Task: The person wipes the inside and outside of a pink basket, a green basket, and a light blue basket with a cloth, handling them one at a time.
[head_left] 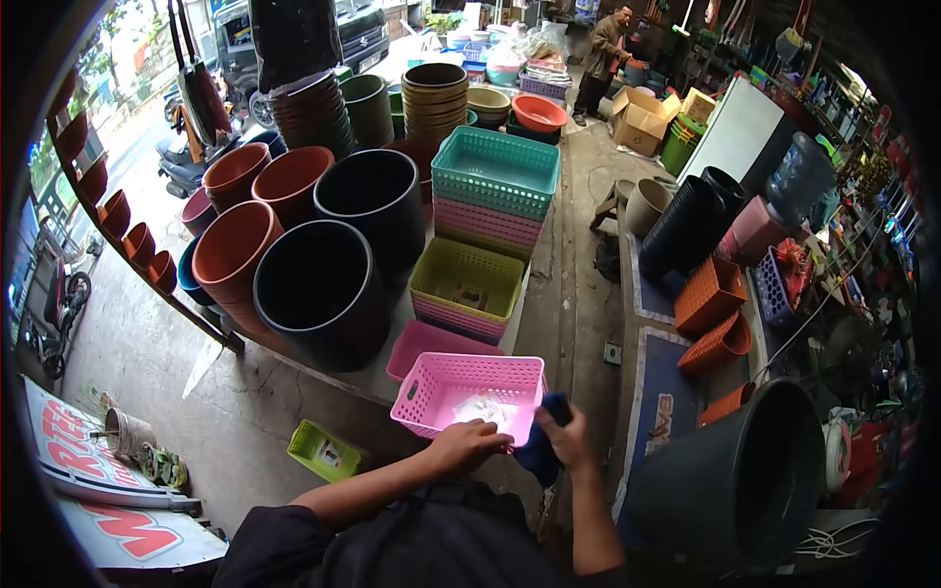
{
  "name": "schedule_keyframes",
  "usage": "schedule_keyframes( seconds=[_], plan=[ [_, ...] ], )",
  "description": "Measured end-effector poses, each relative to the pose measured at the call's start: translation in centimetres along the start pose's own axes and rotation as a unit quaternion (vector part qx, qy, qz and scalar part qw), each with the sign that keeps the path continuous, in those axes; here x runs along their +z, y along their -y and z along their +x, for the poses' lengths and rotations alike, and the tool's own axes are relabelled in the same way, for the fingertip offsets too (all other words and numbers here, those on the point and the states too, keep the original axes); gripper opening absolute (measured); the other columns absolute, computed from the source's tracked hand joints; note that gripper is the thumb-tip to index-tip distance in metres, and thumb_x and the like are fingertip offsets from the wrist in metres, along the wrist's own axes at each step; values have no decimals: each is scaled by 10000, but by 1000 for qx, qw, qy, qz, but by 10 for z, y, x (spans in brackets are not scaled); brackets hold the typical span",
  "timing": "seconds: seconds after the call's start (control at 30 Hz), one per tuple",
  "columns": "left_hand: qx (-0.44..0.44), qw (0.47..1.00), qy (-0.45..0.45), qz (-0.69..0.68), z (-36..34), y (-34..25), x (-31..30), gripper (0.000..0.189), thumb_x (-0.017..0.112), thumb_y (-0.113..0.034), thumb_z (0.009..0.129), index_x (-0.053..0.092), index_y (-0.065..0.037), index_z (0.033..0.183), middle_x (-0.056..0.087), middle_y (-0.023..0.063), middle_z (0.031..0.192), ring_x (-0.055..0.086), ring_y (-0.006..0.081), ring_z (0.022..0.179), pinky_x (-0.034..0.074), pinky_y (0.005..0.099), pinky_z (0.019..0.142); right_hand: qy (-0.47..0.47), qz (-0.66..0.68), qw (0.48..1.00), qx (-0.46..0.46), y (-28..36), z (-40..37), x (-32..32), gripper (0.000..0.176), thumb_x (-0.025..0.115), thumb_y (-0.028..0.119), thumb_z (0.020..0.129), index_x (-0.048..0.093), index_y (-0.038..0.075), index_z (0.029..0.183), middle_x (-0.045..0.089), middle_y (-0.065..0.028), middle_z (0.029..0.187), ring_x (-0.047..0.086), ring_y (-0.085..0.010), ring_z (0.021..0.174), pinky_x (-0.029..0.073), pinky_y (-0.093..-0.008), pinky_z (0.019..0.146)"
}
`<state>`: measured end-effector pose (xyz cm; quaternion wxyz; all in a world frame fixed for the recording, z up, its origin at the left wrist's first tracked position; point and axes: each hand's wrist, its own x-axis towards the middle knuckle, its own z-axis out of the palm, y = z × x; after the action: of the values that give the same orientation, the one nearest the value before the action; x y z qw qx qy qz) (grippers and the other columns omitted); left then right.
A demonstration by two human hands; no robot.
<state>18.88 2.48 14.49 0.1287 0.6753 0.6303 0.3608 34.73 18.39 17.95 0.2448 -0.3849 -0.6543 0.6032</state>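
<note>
A pink perforated basket (469, 370) is in front of me, with a whitish label or packet (482, 408) on its bottom. My left hand (469, 446) is at the basket's near edge, its fingers curled on the rim. My right hand (567, 438) grips a dark blue cloth (537, 453) against the basket's right side. Another pink basket (431, 343) lies just behind it. Farther back are stacked baskets, green (469, 279) over pink, and teal (497, 162) over pink.
Large black pots (319, 294) and orange pots (235, 250) crowd the left. A green basket (323, 451) sits low at left. A big dark bin (725, 480) stands at right, near orange baskets (708, 294). A person (603, 64) stands in the back.
</note>
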Motion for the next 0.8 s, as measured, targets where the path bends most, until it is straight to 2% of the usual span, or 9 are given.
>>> schedule_keyframes(
  seconds=[0.03,0.07,0.13,0.2,0.23,0.3,0.43,0.73,0.8],
  plan=[
    [5,997,63,50,-3,4,8,332,640,-152,826,609,-200,1153,593,67,938,624,278,879,532,377,694,46,-92,994,49,-1,5,5,419,775,340,801,658,-2,1012,665,-30,850,621,-140,778,498,-307,753],
    [10,987,126,100,-4,10,13,409,647,-139,789,586,-221,1185,584,53,983,619,254,921,530,362,707,47,-91,993,51,-13,12,8,419,775,340,801,658,-2,1012,665,-30,850,621,-140,778,498,-307,753],
    [17,981,137,134,-8,31,20,449,629,-127,791,561,-238,1221,557,40,962,610,240,928,524,361,688,28,-132,991,13,-50,32,21,287,784,249,771,654,25,895,638,5,813,596,-124,732,493,-303,689],
    [29,984,84,156,-17,58,26,333,556,-148,852,566,-193,1182,570,45,946,605,244,919,525,359,724,4,-133,991,14,-79,47,40,265,742,218,771,666,11,918,682,-44,834,618,-127,749,500,-317,706],
    [9,986,52,160,-23,73,27,316,548,-164,862,587,-206,1172,592,37,972,607,233,955,491,401,858,-8,-51,999,6,-99,58,47,236,725,198,784,666,7,912,691,-54,865,620,-129,759,499,-312,707],
    [-39,978,29,204,-42,106,18,301,558,-171,858,609,-212,1151,606,29,983,610,228,961,454,440,914,0,106,994,32,-108,69,57,180,679,131,818,678,-6,936,703,-68,941,620,-130,798,492,-292,739],
    [-153,939,-15,309,-55,124,-24,268,580,-172,847,657,-223,1099,637,12,997,616,220,958,343,534,1020,-13,205,977,59,-127,96,71,191,674,85,829,698,-5,996,695,-58,972,633,-135,881,480,-265,814],
    [-128,955,-69,257,-59,190,-14,210,590,-101,790,713,-191,934,668,37,916,628,249,942,474,411,851,-49,120,988,89,-167,126,104,245,743,180,803,701,24,988,677,-29,886,620,-122,818,486,-290,738],
    [-156,961,-39,226,-64,202,-3,211,589,-103,788,712,-181,940,671,45,924,631,262,927,477,423,832,-60,-42,991,110,-173,130,106,321,719,228,816,697,60,1089,704,-84,942,674,-227,887,513,-354,790]
  ],
)
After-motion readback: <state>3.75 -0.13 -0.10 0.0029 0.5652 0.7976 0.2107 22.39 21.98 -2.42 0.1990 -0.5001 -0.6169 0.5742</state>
